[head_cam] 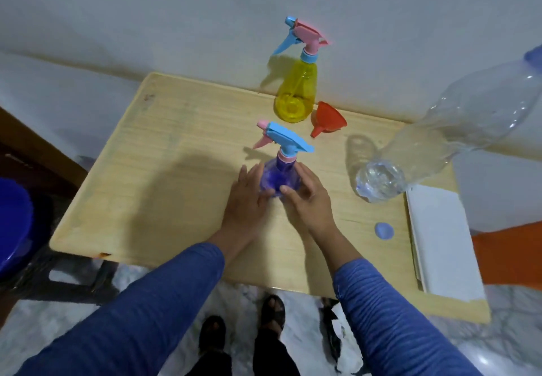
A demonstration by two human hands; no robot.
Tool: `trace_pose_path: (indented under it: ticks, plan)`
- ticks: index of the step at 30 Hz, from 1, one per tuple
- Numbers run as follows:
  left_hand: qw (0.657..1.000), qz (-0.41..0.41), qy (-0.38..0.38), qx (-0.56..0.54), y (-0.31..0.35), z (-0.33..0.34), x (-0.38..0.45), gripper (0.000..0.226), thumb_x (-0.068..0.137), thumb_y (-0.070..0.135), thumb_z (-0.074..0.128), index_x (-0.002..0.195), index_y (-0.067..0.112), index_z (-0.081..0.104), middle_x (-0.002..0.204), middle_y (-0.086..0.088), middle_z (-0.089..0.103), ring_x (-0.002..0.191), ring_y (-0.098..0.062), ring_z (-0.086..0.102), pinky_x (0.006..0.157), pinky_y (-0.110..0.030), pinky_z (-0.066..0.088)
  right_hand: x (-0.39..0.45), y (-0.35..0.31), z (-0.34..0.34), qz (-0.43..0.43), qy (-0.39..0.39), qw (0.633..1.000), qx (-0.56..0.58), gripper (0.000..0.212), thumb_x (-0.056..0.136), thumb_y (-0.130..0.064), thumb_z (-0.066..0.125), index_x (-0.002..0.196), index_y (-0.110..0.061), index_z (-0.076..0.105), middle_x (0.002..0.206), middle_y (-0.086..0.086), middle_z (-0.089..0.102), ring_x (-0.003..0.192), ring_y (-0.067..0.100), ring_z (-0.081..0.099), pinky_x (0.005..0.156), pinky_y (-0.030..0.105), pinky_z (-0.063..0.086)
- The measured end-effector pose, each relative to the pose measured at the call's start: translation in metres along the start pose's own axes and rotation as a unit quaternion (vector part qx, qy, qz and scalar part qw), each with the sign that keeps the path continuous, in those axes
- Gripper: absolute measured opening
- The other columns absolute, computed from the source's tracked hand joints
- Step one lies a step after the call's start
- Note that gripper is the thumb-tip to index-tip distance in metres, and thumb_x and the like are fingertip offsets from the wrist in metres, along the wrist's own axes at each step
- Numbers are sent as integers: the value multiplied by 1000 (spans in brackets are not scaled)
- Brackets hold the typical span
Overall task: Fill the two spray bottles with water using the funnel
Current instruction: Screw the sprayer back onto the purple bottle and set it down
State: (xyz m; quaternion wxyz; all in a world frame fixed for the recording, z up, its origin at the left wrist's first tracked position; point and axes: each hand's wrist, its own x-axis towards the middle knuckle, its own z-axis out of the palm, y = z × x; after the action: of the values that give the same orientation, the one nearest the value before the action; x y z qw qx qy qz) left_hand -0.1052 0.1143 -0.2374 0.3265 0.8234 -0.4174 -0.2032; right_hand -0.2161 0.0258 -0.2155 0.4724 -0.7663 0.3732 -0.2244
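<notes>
So both hands are around the purple spray bottle (pixel 280 177), which stands upright near the middle of the wooden table (pixel 152 176). The left hand (pixel 245 199) lies against its left side with the fingers mostly straight, more steadying than gripping. The right hand (pixel 305 199) wraps the other side, fingers curled round the belly and thumb across the front.

What matters is that the bottle's long axis runs straight up, and the blue trigger head (pixel 289 141) is still on, right above both hands. My guess is the head needs unscrewing first. The right hand looks better placed to slide up to the collar while the left holds the base.

The red funnel (pixel 328 119) lies on its side further back, just beside the yellow spray bottle (pixel 296 94), which also has its top on. The big clear water bottle (pixel 410 155) stands off to the right, well apart, its cap (pixel 384 231) loose on the table.
</notes>
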Motion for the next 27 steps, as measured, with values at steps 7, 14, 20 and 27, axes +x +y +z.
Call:
trace_pose_path:
  ticks: [7, 14, 20, 27]
  plan:
    - [996, -25, 9, -83, -7, -24, 18, 55, 96, 20, 45, 147, 19, 26, 152, -7, 31, 143, -19, 19, 101, -23, 26, 10, -20, 31, 41, 63, 995, 60, 56, 80, -17, 68, 133, -19, 52, 136, 2, 55, 125, 13, 51, 105, 33, 43]
    - [987, -27, 67, -141, -18, -71, 66, 52, 91, 19, 50, 142, 17, 38, 134, -6, 55, 118, -20, 52, 76, -8, 27, 72, -51, 63, 17, 74, 995, 68, 55, 82, -9, 67, 134, -18, 51, 139, 3, 52, 132, 15, 44, 108, 29, 39]
    - [991, -25, 90, -98, -41, -88, 135, 55, 88, 33, 43, 142, 20, 36, 126, -4, 60, 108, -22, 57, 70, -12, 28, 149, -61, 87, 7, 48, 996, 75, 57, 82, -6, 65, 136, -18, 49, 143, 8, 47, 136, 18, 39, 112, 34, 35]
    - [986, -51, 102, -122, -52, -81, 178, 54, 94, 10, 50, 144, 20, 34, 130, -8, 58, 112, -19, 57, 77, -6, 29, 193, -47, 100, 23, 75, 993, 86, 50, 83, -3, 65, 131, -13, 53, 142, 8, 46, 125, -4, 32, 97, -7, 19]
